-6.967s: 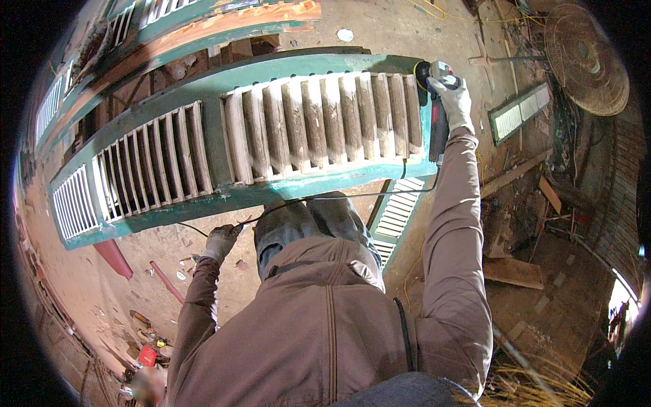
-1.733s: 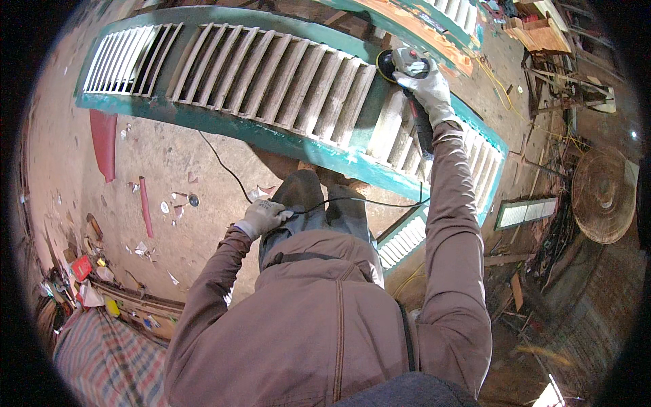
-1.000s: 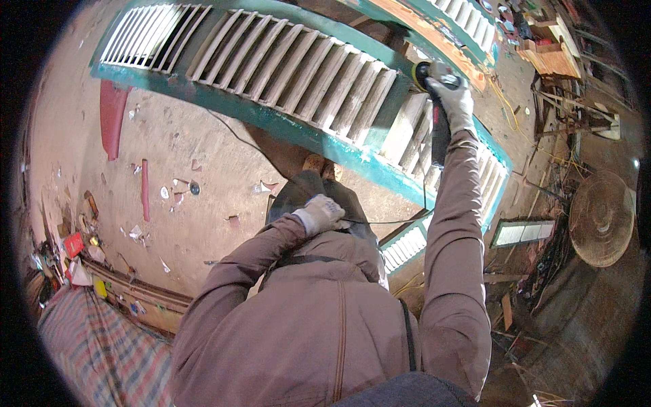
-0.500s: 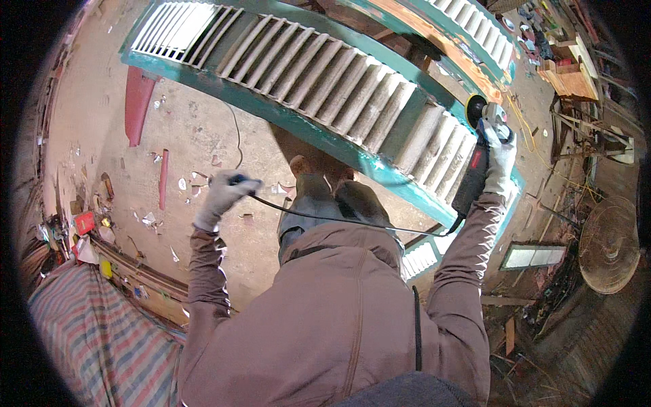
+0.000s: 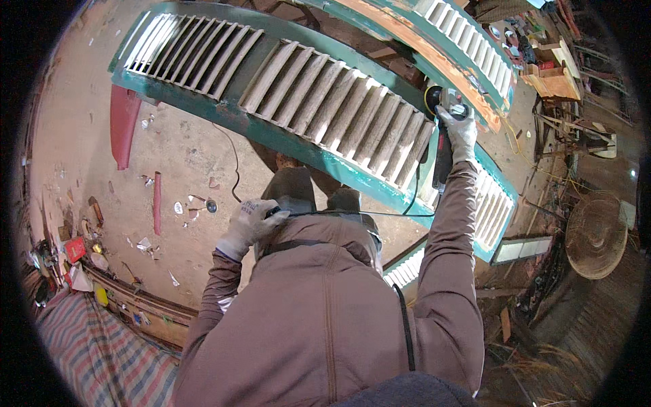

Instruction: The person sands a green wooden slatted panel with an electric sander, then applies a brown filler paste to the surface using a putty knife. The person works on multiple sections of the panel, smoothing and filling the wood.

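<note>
Right hand [image 5: 458, 129], in a pale glove, is wrapped around the head end of the sander [image 5: 453, 102]; grip is closed, tool's dark body trailing back under the wrist. Left hand [image 5: 251, 224], gloved too, is clamped on the black cord [image 5: 325, 213] in front of the lap; one length runs right toward the sander, another drops to the floor [image 5: 193, 152].

Sander sits over the far long edge of the green shutter [image 5: 325, 159], toward its right end. Round disc [image 5: 432, 100] is on the tool's left side; can't tell if it touches the wood.

Handling, my guess: sander is stiff, fairly heavy for one hand, and likely to pull sideways if running. Best hold is round the body, clear of the disc; a second hand on the body would steady it. Cord is light and floppy, easy to pinch anywhere, best kept off the disc. Shutter frame looks solid and heavy, take it by the long rails; slats [image 5: 325, 98] look thin and easier to crack.

Around: second shutter [image 5: 468, 34] with a bare orange edge past the far edge; maroon strip [image 5: 124, 129] by the shutter's near left corner; striped sheet [image 5: 102, 346] lower left; round woven tray [image 5: 597, 234] off to the right.
</note>
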